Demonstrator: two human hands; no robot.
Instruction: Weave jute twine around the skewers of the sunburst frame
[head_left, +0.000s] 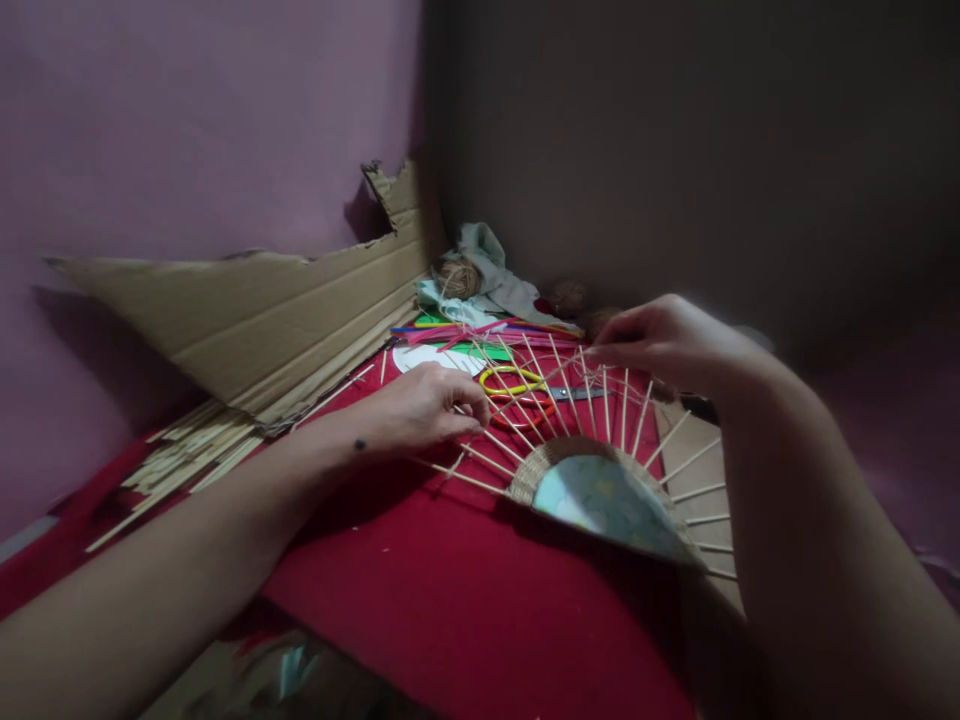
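On the red-covered bench (450,590), a light, brittle-looking basket frame (600,490) of radiating sticks lies between the hands: left hand (427,405) fingers pinching a spoke near the woven base, right hand (660,340) pinching twine (559,372).

Both forearms are bare (no sleeves); a small dark mark dots the left wrist (360,444).

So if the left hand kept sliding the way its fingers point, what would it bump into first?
Probably the thin wooden sticks fanning out of the woven disc; the left hand already touches them. Beyond lie the scissors, though depth is unclear.
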